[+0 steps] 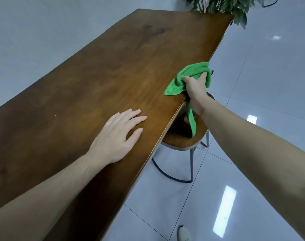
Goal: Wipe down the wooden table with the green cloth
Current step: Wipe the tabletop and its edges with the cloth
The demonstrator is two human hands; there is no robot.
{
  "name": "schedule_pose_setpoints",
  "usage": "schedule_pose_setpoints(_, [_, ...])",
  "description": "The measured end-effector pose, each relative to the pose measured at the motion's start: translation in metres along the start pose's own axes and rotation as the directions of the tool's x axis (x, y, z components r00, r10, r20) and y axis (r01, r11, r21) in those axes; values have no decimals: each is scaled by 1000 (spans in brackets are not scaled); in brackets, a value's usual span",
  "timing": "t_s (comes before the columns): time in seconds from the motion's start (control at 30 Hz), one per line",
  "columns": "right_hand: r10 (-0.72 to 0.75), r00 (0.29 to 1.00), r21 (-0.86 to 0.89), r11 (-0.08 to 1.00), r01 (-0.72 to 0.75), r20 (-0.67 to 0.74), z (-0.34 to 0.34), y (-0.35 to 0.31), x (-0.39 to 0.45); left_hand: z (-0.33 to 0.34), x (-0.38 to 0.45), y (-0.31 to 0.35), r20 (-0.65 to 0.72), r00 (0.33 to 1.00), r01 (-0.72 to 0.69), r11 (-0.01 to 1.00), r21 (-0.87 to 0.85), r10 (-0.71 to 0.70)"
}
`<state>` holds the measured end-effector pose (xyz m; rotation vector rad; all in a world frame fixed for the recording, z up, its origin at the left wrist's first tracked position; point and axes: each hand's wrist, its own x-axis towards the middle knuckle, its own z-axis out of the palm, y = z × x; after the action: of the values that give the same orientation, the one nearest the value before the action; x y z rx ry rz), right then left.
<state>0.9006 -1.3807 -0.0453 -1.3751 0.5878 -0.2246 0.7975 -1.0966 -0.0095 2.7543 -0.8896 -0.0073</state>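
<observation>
Fingers (203, 76) of my right hand (195, 87) clench the cloth (191, 72) at the table's (96, 75) right edge.
Part of the cloth lies bunched on the wood; a tail hangs over a stool (181, 138). My left hand (115, 134) lies flat nearer, fingers slightly spread, holding nothing.

The left hand (116, 136) lies flat and palm-down on the counter (82, 80), near its right-hand edge, fingers spread loosely and pointing toward the far end, the bare forearm stretched behind it across the wood. The right hand (195, 87) reaches further along that same edge, arm extended and also bare, fingers clenched around a bunched green cloth (191, 72) pressed at the counter's edge.
</observation>
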Motion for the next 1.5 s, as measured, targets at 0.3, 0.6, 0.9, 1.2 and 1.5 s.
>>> schedule_pose_setpoints(0.3, [-50, 998, -19, 999, 51, 27, 18, 24, -77, 0, -2, 1, -24, 999, -25, 1000, 12, 25])
schedule_pose_setpoints(0.6, [-134, 990, -75, 988, 137, 47, 52, 64, -228, -1, -16, 2, -152, 988, -17, 996, -84, 4])
schedule_pose_setpoints(0.9, [-99, 994, -30, 995, 100, 36, 90, 117, -363, -18, -131, -29, -32, 998, -57, 974, -220, 51])
schedule_pose_setpoints(1.2, [-55, 998, -88, 995, 57, 24, 93, 114, -388, -28, -208, -58, 14, 992, -122, 974, -191, 128])
schedule_pose_setpoints(1.5, [-117, 993, -235, 965, 121, 29, 81, 80, -318, -29, -229, -50, -80, 997, -11, 995, -97, 3])
